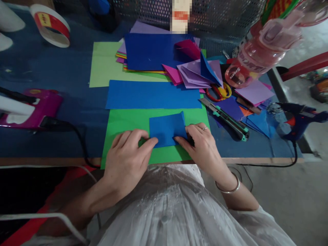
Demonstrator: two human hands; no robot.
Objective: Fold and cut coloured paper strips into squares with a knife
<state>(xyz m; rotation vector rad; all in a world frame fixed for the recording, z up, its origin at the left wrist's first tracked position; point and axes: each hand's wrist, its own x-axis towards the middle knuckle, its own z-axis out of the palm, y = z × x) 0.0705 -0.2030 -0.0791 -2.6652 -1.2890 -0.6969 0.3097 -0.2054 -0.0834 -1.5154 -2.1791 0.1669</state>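
A small blue sheet of paper [166,128], folded over with one corner raised at its top right, is held just above a green sheet [125,119]. My left hand [130,150] pinches its left edge between thumb and curled fingers. At the right edge, my right hand [201,143] has its thumb on the front and its fingers behind. Just beyond lies a long blue strip of paper [153,95] across the green sheet. A utility knife [227,119] with its blade out rests to the right of my right hand.
Behind the strip sits a stack of coloured paper [151,51] with folded purple pieces [192,73]. Scissors [222,93], a pink bottle [256,58] and a glue gun [299,119] occupy the right side. At left are a magenta device [46,106] with a cable and a tape roll [51,27].
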